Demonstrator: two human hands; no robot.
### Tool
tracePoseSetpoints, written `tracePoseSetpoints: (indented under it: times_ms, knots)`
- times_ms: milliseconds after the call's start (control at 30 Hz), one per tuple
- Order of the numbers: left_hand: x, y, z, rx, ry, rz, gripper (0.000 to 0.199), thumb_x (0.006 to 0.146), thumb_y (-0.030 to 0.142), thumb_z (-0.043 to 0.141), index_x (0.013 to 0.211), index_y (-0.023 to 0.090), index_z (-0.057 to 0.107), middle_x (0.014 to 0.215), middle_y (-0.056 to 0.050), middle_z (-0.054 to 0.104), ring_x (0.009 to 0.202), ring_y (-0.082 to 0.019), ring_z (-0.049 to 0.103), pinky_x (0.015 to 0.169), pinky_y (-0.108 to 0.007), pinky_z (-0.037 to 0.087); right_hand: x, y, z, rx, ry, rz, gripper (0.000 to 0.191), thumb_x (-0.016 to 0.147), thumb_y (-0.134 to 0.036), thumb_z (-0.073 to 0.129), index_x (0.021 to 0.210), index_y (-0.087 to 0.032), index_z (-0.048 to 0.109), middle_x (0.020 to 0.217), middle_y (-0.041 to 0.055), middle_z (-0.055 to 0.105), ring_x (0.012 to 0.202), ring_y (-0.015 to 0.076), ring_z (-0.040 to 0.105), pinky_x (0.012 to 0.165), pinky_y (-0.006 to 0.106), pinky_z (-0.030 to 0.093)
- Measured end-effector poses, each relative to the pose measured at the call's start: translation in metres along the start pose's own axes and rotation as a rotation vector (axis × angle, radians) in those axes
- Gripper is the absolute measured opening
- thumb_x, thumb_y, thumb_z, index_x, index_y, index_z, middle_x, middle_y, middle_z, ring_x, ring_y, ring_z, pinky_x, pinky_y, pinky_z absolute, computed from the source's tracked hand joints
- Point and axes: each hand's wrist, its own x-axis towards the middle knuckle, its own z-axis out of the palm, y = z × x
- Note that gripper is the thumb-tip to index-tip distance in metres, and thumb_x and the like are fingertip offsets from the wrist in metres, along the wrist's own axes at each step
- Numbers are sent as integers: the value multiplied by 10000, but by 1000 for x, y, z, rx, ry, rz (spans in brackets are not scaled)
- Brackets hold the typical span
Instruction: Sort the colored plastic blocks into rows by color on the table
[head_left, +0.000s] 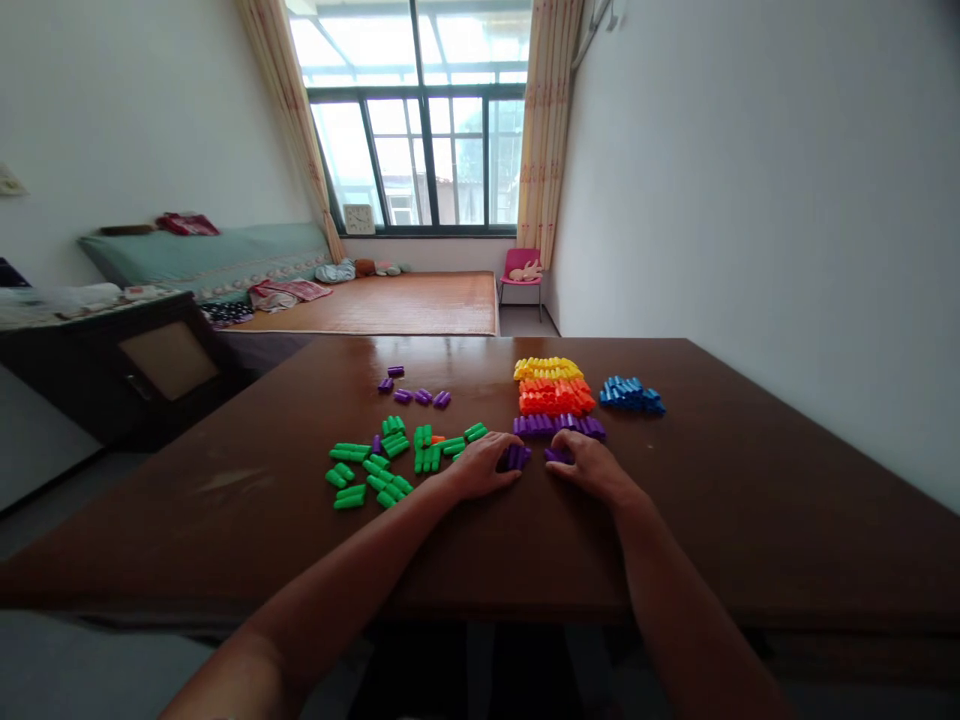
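Observation:
My left hand (484, 466) curls around a few purple pieces (517, 457) on the brown table. To its right, my right hand (586, 462) has its thumb and fingers at another purple piece (555, 455). Just beyond both hands lies a row of purple pieces (559, 427). Behind that row are stacked orange pieces (555, 396) and then yellow pieces (547, 369). A blue pile (631, 394) sits to their right. Green pieces (386, 475) are scattered left of my left hand, with one purple and one orange piece among them.
Several loose purple pieces (423, 396) lie at the table's far left. The brown table (712, 520) ends at a near edge in front of my body. Beyond it stand a bed (420, 300), a pink chair (521, 268) and, on the left, a dark cabinet (97, 370).

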Motion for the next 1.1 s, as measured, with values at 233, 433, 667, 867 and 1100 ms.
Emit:
tracePoseSetpoints:
  times_ms: [233, 433, 667, 867, 1100]
  knots:
    - [-5, -1, -8, 32, 52, -53, 487, 775, 232, 620, 1252, 200, 528, 1244, -99, 548, 1136, -224, 545, 1010, -366, 442, 1, 14, -3, 175, -74, -53, 374, 695, -202, 675, 1067, -213, 640, 1063, 42, 652, 784, 150, 599, 747, 277, 472]
    - [6, 4, -1, 183, -45, -97, 515, 761, 163, 555, 1272, 221, 535, 1263, -87, 571, 1145, -239, 542, 1029, -381, 417, 4, 11, 3, 89, -51, -75, 276, 741, -172, 594, 1010, -207, 646, 1020, 47, 655, 814, 161, 599, 779, 279, 461]
    - [11, 3, 1, 109, -177, -22, 480, 658, 37, 491, 1078, 188, 670, 1160, -70, 665, 1115, -234, 570, 1029, -341, 398, -1, 17, -12, 131, -178, -95, 215, 708, -195, 601, 921, -202, 634, 927, 27, 636, 693, 133, 565, 659, 253, 466]
    - [-4, 14, 2, 191, -98, -169, 405, 753, 173, 578, 1152, 210, 636, 1153, -97, 599, 1084, -259, 556, 985, -363, 436, 2, 20, -6, 142, -101, -88, 221, 707, -187, 612, 927, -193, 637, 926, 28, 622, 680, 123, 559, 659, 253, 475]
    - [4, 14, 4, 179, -126, -242, 524, 758, 395, 690, 1236, 215, 575, 1119, -87, 568, 981, -249, 601, 900, -351, 487, 6, 17, -8, 176, -27, -91, 282, 713, -325, 698, 958, -186, 670, 942, 38, 615, 650, 122, 544, 651, 281, 480]
